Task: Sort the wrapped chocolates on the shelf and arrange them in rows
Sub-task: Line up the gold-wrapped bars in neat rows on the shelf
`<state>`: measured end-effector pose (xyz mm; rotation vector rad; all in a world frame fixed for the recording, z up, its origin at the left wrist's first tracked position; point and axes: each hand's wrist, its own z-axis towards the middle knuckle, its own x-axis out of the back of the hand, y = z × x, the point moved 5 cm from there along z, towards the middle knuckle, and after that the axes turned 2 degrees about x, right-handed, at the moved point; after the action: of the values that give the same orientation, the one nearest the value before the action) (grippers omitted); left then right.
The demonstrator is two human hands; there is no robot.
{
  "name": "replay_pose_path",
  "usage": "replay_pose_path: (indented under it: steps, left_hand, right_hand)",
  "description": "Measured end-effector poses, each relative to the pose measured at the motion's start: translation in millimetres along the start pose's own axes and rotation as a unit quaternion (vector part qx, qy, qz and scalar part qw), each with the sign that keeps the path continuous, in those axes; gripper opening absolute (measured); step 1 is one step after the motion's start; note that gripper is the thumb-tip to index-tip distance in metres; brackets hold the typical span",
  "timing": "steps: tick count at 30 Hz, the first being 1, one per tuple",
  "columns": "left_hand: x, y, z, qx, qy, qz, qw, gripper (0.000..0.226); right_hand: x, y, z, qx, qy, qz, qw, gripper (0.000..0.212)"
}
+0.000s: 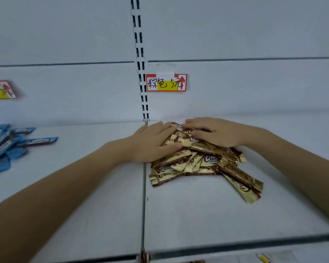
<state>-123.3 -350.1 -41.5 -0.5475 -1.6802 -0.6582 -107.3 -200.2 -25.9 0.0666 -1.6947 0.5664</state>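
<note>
A loose heap of gold-and-brown wrapped chocolates point(203, 164) lies on the white shelf point(198, 215), just right of the seam between two shelf boards. My left hand point(152, 143) lies flat against the heap's left side, fingers straight and touching the wrappers. My right hand point(215, 131) rests on the top back of the heap, fingers extended over the wrappers. Neither hand is seen curled round a piece. A second heap of blue wrapped chocolates point(10, 143) lies at the far left of the shelf.
A red and yellow price label point(166, 82) is stuck on the back panel above the gold heap; another label point(1, 90) sits at the left. A slotted upright point(141, 63) divides the back wall. The shelf's dark front edge point(235, 245) runs below.
</note>
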Motion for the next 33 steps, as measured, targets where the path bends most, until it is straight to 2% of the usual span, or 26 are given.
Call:
replay_pose_path:
  steps: [2, 4, 6, 7, 10, 12, 14, 16, 20, 23, 25, 27, 30, 33]
  left_hand:
    - [1, 2, -6, -0.003, -0.004, -0.002, 1.0, 0.083]
    - [7, 5, -15, -0.008, 0.004, -0.044, 0.999, 0.085]
    - [17, 5, -22, -0.023, 0.039, -0.139, 0.989, 0.071]
    - [22, 3, -23, -0.022, 0.071, -0.177, 0.981, 0.061]
    - [30, -7, -14, 0.002, 0.148, -0.182, 0.972, 0.041]
    - [30, -4, 0, -0.004, 0.132, -0.131, 0.983, 0.04]
    - [28, 1, 15, -0.014, 0.086, -0.075, 0.993, 0.036]
    - [33, 3, 25, -0.001, 0.059, -0.069, 0.996, 0.027]
    - [40, -4, 33, 0.026, 0.041, -0.165, 0.985, 0.012]
    - [40, -16, 33, 0.045, 0.089, -0.276, 0.956, 0.013]
    - [41, -27, 34, 0.063, 0.146, -0.254, 0.954, 0.017]
    - [39, -35, 33, 0.078, 0.19, -0.178, 0.962, 0.011]
    - [32, -40, 30, 0.093, 0.202, -0.087, 0.971, 0.012]
    - [31, -32, 23, 0.047, 0.231, -0.064, 0.97, 0.021]
  right_hand:
    - [3, 0, -9, 0.008, -0.011, 0.04, 0.999, 0.036]
    - [12, 0, -18, 0.009, 0.003, 0.111, 0.994, 0.03]
    - [25, 9, -25, -0.019, 0.046, 0.135, 0.99, 0.031]
    - [30, 16, -27, -0.044, 0.06, 0.111, 0.991, 0.034]
    - [33, 33, -32, -0.102, 0.019, 0.025, 0.994, 0.039]
    - [30, 34, -32, -0.102, 0.001, 0.069, 0.992, 0.026]
    - [29, 33, -31, -0.093, 0.021, 0.127, 0.987, 0.015]
    - [29, 33, -31, -0.088, 0.04, 0.178, 0.979, 0.006]
    - [31, 34, -31, -0.084, 0.058, 0.257, 0.961, 0.007]
    - [35, 36, -28, -0.085, 0.118, 0.312, 0.939, 0.013]
    - [36, 39, -21, -0.089, 0.171, 0.296, 0.936, 0.018]
    - [35, 40, -10, -0.075, 0.212, 0.245, 0.943, 0.017]
    - [25, 36, 10, -0.045, 0.207, 0.132, 0.968, 0.017]
    - [21, 29, 17, 0.002, 0.205, 0.031, 0.978, 0.02]
